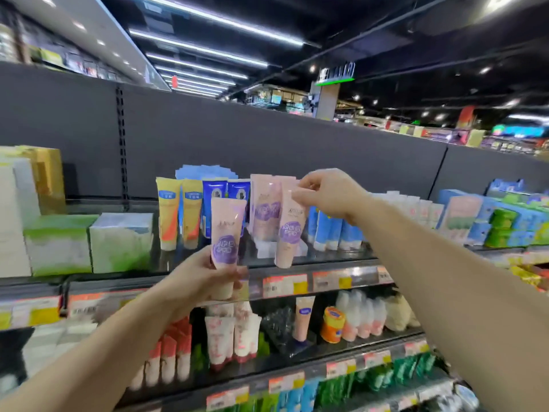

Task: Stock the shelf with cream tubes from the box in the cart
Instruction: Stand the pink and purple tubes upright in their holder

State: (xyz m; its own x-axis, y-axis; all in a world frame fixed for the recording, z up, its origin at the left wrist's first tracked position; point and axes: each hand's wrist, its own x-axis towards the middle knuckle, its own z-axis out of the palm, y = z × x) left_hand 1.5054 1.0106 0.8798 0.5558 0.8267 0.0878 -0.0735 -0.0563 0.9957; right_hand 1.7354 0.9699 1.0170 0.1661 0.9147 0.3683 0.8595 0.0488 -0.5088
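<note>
Shelf (190,282) | left hand (205,281) grips tube (226,233) | right hand (329,196) pinches tube (289,230)

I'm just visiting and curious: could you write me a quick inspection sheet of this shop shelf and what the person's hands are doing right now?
Surface: top shelf, dark, price tags along its front edge.
Job's things: two pink cream tubes in hand, left tube and right tube; more pink tubes stand on the shelf behind.
Clutter: yellow tubes, blue tubes, green-and-white boxes; lower shelves full of other products.
Grippers: left hand grips its tube's lower end; right hand pinches its tube's top.
Cables: nothing seen.
Surroundings: supermarket aisle, dark ceiling with strip lights; cart and box not in view.
</note>
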